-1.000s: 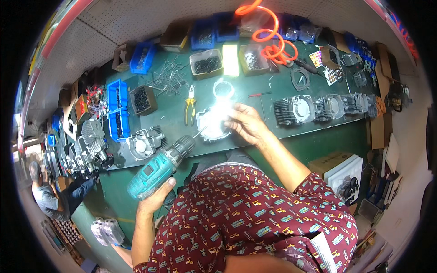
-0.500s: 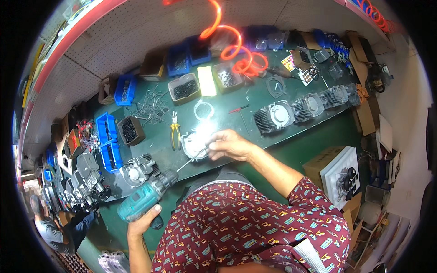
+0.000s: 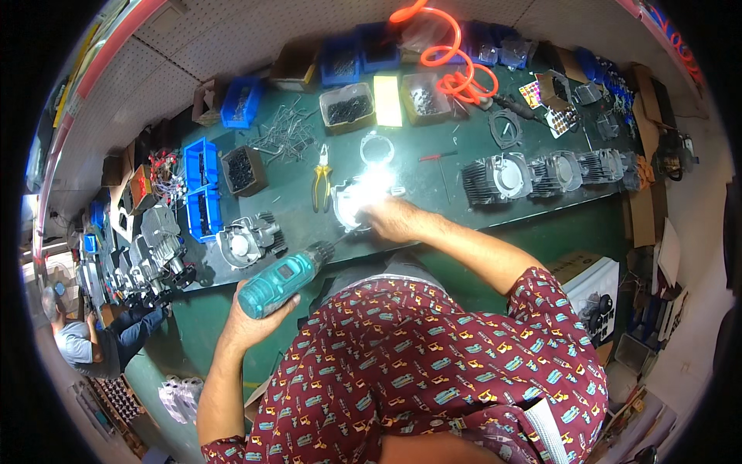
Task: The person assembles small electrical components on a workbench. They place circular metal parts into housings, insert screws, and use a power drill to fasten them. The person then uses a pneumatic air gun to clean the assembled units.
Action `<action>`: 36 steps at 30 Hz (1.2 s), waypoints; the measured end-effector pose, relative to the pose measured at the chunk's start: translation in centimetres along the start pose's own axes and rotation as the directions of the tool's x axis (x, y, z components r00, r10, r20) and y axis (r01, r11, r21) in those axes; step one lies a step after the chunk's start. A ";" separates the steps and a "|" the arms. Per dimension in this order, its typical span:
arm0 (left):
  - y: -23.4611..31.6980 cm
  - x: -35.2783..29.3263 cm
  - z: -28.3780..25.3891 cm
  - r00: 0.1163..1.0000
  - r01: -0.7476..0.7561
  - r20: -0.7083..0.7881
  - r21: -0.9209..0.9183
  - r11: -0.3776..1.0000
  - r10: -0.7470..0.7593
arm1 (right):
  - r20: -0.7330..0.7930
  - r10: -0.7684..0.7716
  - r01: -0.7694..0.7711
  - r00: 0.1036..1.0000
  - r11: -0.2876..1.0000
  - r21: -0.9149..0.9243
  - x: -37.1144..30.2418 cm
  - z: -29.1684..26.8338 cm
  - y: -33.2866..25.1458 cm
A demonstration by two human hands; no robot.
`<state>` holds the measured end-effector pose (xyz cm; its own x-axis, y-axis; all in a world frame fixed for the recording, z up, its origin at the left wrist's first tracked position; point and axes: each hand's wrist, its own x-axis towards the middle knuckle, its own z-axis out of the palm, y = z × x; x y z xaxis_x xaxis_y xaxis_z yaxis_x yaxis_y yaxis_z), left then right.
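One teal cordless drill (image 3: 283,281), gripped in the left hand (image 3: 253,322). Thumb shows along the near side; the other fingers are mostly hidden behind the body. Landmark for everything below: yellow-handled pliers (image 3: 321,182), flat on the green bench (image 3: 297,213).

Drill sits on the person's side of the pliers, offset left, chuck angled up and right. Bit points toward the metal casting (image 3: 345,205), which lies just right of the pliers. Can't tell if the tip touches it.

Right hand (image 3: 396,220) is right of the pliers, nearer the person, at the casting's near right edge. Fingertips lost in strong glare; can't tell whether they pinch anything. Hands are apart from each other.

Further out from the pliers:
- thin ring (image 3: 363,149): beyond, to the right
- red-handled T-shaped tool (image 3: 437,158): right, well apart
- row of finned housings (image 3: 508,178): far right, past the T-shaped tool
- another housing (image 3: 249,240): left, closer to the person
- box of black parts (image 3: 251,185): left
- paired blue bins (image 3: 202,188): further left
- loose metal rods (image 3: 284,133): beyond, to the left
- coiled orange hose (image 3: 461,56): beyond, well to the right

Second person (image 3: 76,344): far left of the pliers.
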<state>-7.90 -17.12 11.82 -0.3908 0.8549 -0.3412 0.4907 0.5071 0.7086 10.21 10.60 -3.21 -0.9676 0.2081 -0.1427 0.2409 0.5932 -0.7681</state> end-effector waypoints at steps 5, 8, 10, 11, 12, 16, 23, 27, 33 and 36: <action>1.3 0.9 0.2 0.996 0.068 0.048 0.019 0.997 -0.069 | 0.061 0.018 -0.017 0.998 1.000 -0.008 -0.2 1.2 0.4; 2.5 1.9 -0.7 0.995 0.048 0.087 -0.046 0.998 -0.044 | -0.002 0.001 -0.001 1.000 0.998 0.061 -0.6 0.2 0.0; 3.2 2.1 -1.3 0.976 0.138 0.166 0.047 0.989 -0.143 | -0.107 0.006 0.007 0.994 0.993 0.118 -1.1 -1.3 -1.0; 3.9 2.5 -1.6 0.976 0.104 0.181 0.102 0.989 -0.121 | -0.218 0.147 -0.102 0.965 0.974 0.204 -1.1 -1.8 -1.5; 4.9 2.5 -1.9 0.975 0.083 0.194 0.154 0.985 -0.112 | -0.377 0.144 -0.078 0.915 0.980 0.186 -1.2 -2.5 -2.2; 9.9 4.6 -2.0 0.950 -0.050 0.300 0.428 0.903 -0.089 | -0.670 -0.088 -0.070 0.737 0.976 -0.205 0.4 -0.3 1.4; 13.8 6.4 -0.5 0.917 -0.125 0.374 0.598 0.792 -0.138 | -0.593 0.034 -0.037 0.804 0.999 0.008 1.9 1.6 3.2; 14.3 6.7 0.1 0.921 -0.066 0.346 0.592 0.803 -0.179 | -0.574 0.047 -0.046 0.818 0.999 0.016 2.0 1.2 3.1; 14.5 5.7 -0.1 0.938 0.039 0.299 0.409 0.912 -0.174 | -0.506 0.100 -0.098 0.857 0.995 0.032 1.1 1.2 2.3; 14.8 4.7 -0.8 0.983 0.100 0.117 0.306 0.947 -0.141 | -0.399 0.247 -0.232 0.883 0.969 0.088 0.8 0.3 2.4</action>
<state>-3.12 -5.67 21.20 -0.3621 0.7816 -0.5079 0.6640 0.5987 0.4480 9.98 11.98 -5.39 -0.7646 0.6411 -0.0666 0.4508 0.4580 -0.7661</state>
